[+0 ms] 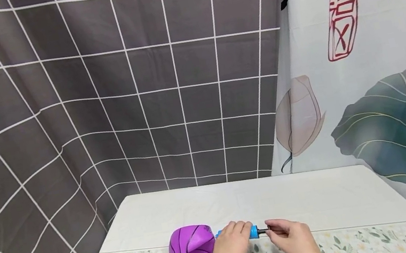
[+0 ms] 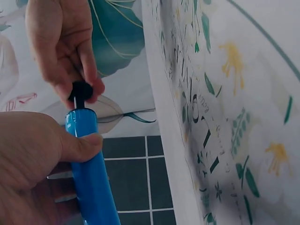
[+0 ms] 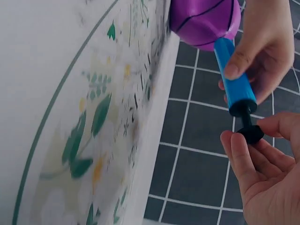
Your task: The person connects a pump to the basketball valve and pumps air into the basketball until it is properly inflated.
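Back and left are pretty much all covered by dark gray, white-gridded fabric (image 1: 194, 63), the right's hung with a pale leaf-print sheet (image 1: 388, 50), and the white tabletop (image 1: 239, 198)'s partly covered in flowers.

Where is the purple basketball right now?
In the head view, the dented purple basketball is low and left of centre, beside the person's left hand, next to the left end of the blue hand pump.

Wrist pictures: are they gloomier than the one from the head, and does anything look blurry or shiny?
Yes: the head view is brighter, with soft shading in the dent of the purple ball; the left wrist view is dim, with a small glint near the top of the blue pump; the right wrist view is dim too, the printed tablecloth looking blurry in both wrist views.
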The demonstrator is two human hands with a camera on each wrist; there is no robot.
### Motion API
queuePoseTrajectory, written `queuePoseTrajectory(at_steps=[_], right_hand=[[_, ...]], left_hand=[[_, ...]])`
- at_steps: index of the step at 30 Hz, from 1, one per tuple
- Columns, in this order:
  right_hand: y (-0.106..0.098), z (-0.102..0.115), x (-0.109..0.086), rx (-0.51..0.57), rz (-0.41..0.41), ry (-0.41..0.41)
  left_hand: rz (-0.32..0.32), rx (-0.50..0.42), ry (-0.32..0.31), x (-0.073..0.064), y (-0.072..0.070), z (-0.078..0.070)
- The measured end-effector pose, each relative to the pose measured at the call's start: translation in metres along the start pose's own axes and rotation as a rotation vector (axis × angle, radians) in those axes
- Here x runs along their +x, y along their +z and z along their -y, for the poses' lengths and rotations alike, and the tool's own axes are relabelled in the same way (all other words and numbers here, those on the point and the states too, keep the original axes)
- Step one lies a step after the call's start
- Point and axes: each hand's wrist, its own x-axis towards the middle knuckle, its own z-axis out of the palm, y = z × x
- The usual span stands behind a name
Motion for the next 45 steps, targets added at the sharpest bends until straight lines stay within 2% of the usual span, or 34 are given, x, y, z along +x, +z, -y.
queuePoseTrajectory(at_steps=[4, 8, 13, 17, 20, 23, 26, 29, 37, 41, 45], right_hand=[[-0.016, -0.007, 0.002, -0.047, -0.039, 0.016], [-0.037, -0.016, 0.003, -0.105, -0.057, 0.076], [-0.056, -0.024, 0.002, -0.137, -0.027, 0.128], [-0.061, -0.028, 0.001, -0.147, -0.017, 0.146], [-0.059, -0.029, 0.000, -0.138, -0.016, 0.150], [-0.052, -0.028, 0.000, -0.124, -0.037, 0.142], [-0.042, -0.025, -0.002, -0.116, -0.067, 0.126], [-0.028, -0.020, -0.004, -0.101, -0.085, 0.088], [0.009, -0.004, -0.005, -0.032, -0.010, -0.027], [0.015, 0.000, -0.005, -0.016, 0.013, -0.030], [0.008, 0.000, -0.003, -0.026, 0.011, -0.008]], left_hand=[[-0.036, 0.007, -0.010, 0.000, 0.001, 0.003], [-0.060, 0.006, -0.012, 0.000, 0.002, 0.005], [-0.051, 0.009, -0.011, -0.001, 0.002, 0.005], [-0.031, 0.002, -0.016, -0.002, 0.001, 0.003], [-0.037, 0.034, -0.004, -0.002, 0.002, 0.002], [-0.075, 0.091, 0.029, -0.001, 0.002, 0.001], [-0.119, 0.135, 0.060, -0.001, 0.002, 0.001], [-0.137, 0.148, 0.070, -0.001, 0.002, 0.000], [-0.133, 0.189, 0.105, -0.001, 0.004, -0.003], [-0.140, 0.178, 0.091, -0.002, 0.004, -0.004], [-0.106, 0.100, 0.069, -0.004, 0.005, -0.002]])
